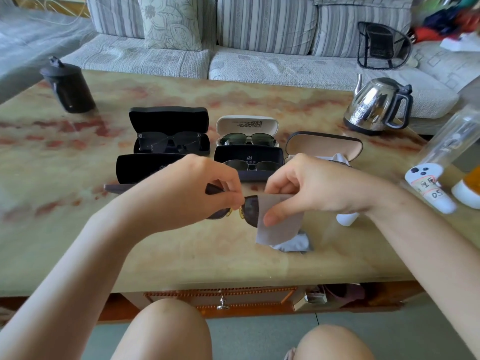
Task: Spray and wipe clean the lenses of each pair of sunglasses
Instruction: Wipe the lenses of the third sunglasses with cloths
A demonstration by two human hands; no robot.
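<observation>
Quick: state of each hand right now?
Left hand: pinching the sunglasses near the bridge.
Right hand: pinching the grey cloth over one lens.

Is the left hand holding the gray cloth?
No, the right hand pinches the gray cloth over a lens, while the left hand pinches the sunglasses near the bridge.

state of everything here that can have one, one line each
held sunglasses: off the table, one lens wrapped in cloth
grey cloth: folded over that lens, pinched by right hand
left hand: pinching the frame
back left black case: open, holds big black pair
white case: open, holds green-lensed pair
middle dark case: open, holds thin-framed pair
tan-lined case: open
kettle: lid shut
</observation>
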